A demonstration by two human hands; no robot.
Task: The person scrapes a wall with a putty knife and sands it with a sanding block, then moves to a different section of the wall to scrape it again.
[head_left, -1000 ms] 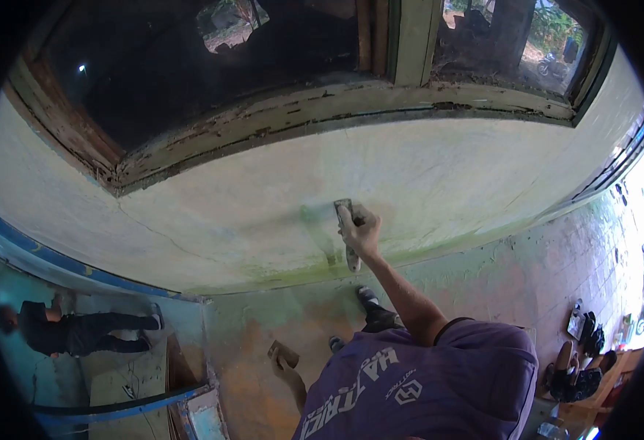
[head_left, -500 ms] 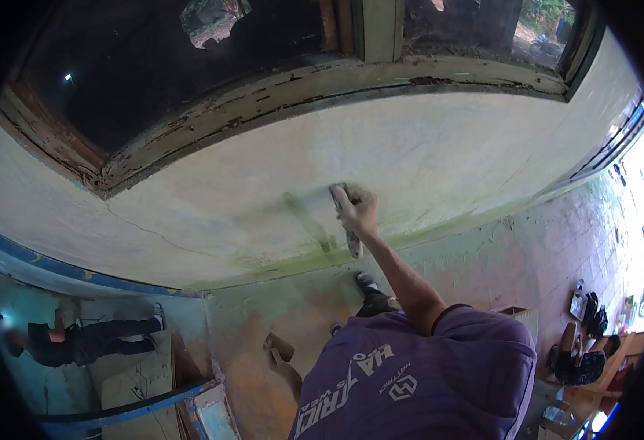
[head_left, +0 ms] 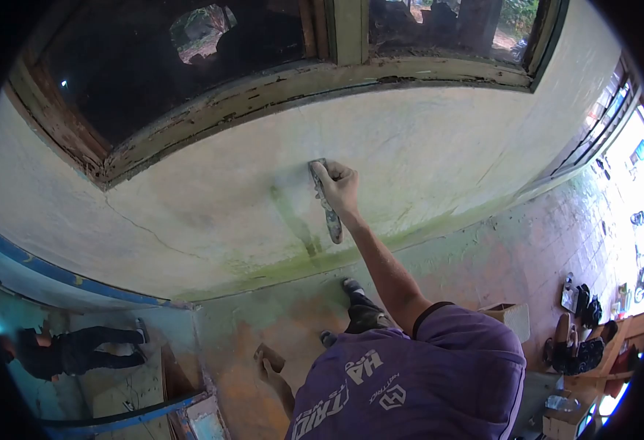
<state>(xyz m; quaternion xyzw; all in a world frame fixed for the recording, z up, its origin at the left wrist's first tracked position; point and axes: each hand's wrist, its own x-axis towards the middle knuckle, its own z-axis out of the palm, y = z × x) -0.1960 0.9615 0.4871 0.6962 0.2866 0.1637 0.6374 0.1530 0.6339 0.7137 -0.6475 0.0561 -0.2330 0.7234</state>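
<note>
Grey tool (head_left: 334,228) clenched inside right hand (head_left: 340,189); left hand (head_left: 266,370) clasps brown slab (head_left: 273,358), apparently

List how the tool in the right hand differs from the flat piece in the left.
The tool is long and narrow, its handle jutting out below the right hand; the flat piece looks shorter and roughly rectangular. The tool's handle is mottled grey, while the flat piece looks brownish. The tool is raised at the wall; the flat piece is held low, away from it. Both are held one-handed.
</note>
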